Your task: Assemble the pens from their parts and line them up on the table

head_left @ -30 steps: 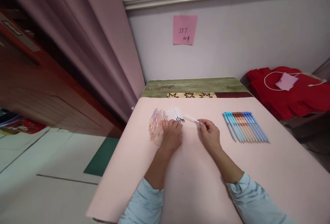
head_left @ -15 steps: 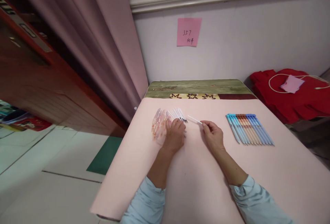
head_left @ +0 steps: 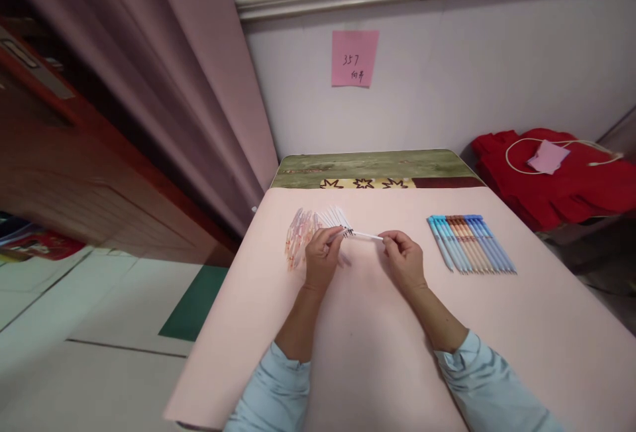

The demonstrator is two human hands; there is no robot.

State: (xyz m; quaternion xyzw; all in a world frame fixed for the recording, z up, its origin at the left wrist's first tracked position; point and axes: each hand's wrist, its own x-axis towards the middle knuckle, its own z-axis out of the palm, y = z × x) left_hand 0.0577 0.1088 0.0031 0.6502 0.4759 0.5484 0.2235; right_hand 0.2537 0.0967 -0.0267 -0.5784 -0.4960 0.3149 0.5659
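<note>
My right hand (head_left: pixel 405 260) pinches the end of a thin white pen refill (head_left: pixel 366 236), which points left toward my other hand. Closed in a pinch, my left hand (head_left: pixel 320 260) holds what looks like a slim see-through pen barrel, mostly hidden by the fingers. Just behind the left fingertips lie several white refills (head_left: pixel 334 215) with dark tips, fanned out on the table. Left of that hand is a group of clear pen barrels (head_left: pixel 297 236) with orange and pink prints.
A row of blue, brown and beige pens (head_left: pixel 470 243) lies on the right of the pink-covered table (head_left: pixel 377 352). Red cloth (head_left: pixel 586 180) with a cable sits beyond the right edge. A pink note (head_left: pixel 354 57) is on the wall; a curtain (head_left: pixel 199 54) hangs at left.
My left hand has lifted from the refills into a pinch. The refill in my right hand has swung flatter, its far end now close to the left fingertips. The view has shifted slightly.
</note>
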